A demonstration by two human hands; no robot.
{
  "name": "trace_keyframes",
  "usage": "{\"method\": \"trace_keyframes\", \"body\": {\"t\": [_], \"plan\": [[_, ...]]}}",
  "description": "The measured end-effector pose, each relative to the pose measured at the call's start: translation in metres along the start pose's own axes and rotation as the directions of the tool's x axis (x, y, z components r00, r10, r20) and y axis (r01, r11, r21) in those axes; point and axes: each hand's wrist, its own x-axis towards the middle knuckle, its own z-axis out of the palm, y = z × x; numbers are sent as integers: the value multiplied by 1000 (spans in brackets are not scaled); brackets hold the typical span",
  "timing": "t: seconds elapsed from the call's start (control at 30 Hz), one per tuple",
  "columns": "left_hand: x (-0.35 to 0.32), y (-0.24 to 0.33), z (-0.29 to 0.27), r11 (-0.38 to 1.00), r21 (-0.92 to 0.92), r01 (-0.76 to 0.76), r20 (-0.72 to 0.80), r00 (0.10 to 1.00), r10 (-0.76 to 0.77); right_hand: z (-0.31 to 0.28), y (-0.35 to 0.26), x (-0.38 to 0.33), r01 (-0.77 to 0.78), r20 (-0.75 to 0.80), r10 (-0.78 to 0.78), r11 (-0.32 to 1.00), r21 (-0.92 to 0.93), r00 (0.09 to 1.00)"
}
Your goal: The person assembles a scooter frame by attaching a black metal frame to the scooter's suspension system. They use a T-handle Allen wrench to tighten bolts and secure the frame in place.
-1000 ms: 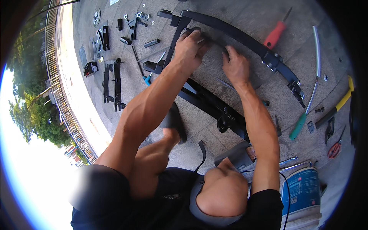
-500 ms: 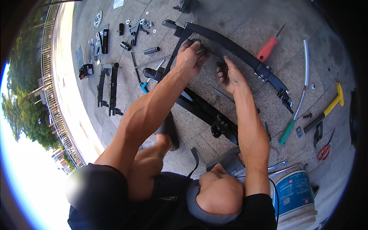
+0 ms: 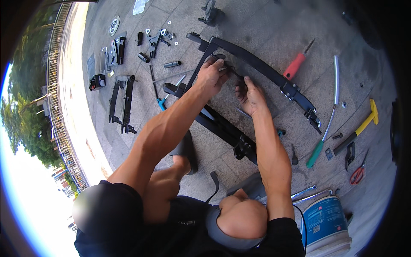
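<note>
A large black metal frame [image 3: 257, 63] with two long arms lies on the paving in front of me. Beside its far crosspiece, my left hand [image 3: 212, 73] is closed on a small dark part [image 3: 220, 56], whose kind I cannot make out. My right hand [image 3: 251, 96] sits just to the right, between the two arms of the frame. Its thumb and finger pinch a thin dark piece [image 3: 235, 73] that runs toward my left fingers. Whether the two pieces are joined is hidden by the fingers.
A red-handled screwdriver [image 3: 295, 66], a green-handled tool [image 3: 315, 155], a yellow-handled hammer [image 3: 364, 129] and red-handled pliers [image 3: 357, 174] lie to the right. Left are a smaller black bracket [image 3: 126, 103], a blue-handled hex key [image 3: 161, 103] and small parts. A blue-labelled bucket [image 3: 324, 218] stands lower right.
My right hand has moved left, nearer to my left hand, which keeps its grip on the dark part. The whole view has shifted slightly.
</note>
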Motion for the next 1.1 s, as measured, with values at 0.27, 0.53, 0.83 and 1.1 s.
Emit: {"method": "trace_keyframes", "body": {"t": [0.27, 0.53, 0.83, 1.1], "plan": [[-1, 3, 4, 996, -90, 16, 65, 998, -10, 0, -3, -1, 518, 282, -567, 311, -797, 774], [3, 0, 6, 999, -29, 32, -71, 997, -34, -15, -6, -21, 180, 23, -185, 905, -386, 982], [20, -15, -4, 999, -19, 48, 56, 997, -47, -13, 0, -9, 279, 25, -412, 569, -773, 911], [37, -31, -8, 1000, 6, 5, 46, 999, -5, -9, -17, -15, 176, -27, -206, 892, -417, 978]]}}
